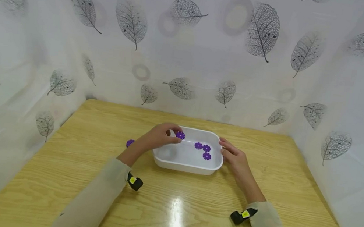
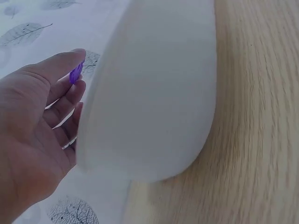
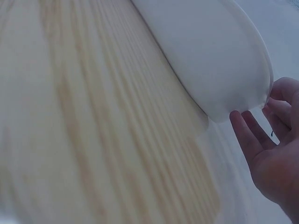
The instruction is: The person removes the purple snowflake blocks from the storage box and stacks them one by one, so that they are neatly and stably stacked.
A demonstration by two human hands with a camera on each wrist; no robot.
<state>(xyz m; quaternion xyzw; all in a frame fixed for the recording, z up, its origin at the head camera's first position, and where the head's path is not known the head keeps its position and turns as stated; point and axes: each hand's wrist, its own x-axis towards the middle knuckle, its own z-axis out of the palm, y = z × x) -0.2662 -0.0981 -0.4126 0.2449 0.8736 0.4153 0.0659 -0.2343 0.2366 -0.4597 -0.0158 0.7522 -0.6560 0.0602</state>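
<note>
My left hand [image 1: 157, 137] reaches over the left end of a white plastic tub [image 1: 183, 168]. Between its thumb and fingers it pinches a purple notched disc [image 1: 180, 135], shaped like a flower; the left wrist view shows this disc [image 2: 76, 73] edge-on. Inside the tub, toward the right, lie three similar purple discs [image 1: 206, 156]. At the tub's right end, my right hand [image 1: 237, 163] holds the rim and outer wall with its fingertips. The right wrist view shows the tub's outer wall [image 3: 210, 56] and these fingers [image 3: 246, 140], but not the tub's inside.
Another purple disc [image 1: 130, 143] lies on the wooden table [image 1: 145, 206] left of the tub, partly hidden by the left forearm. White curtains [image 1: 201, 56] with grey leaf prints enclose the back and sides. Each sleeve cuff carries a small black camera [image 1: 135, 182].
</note>
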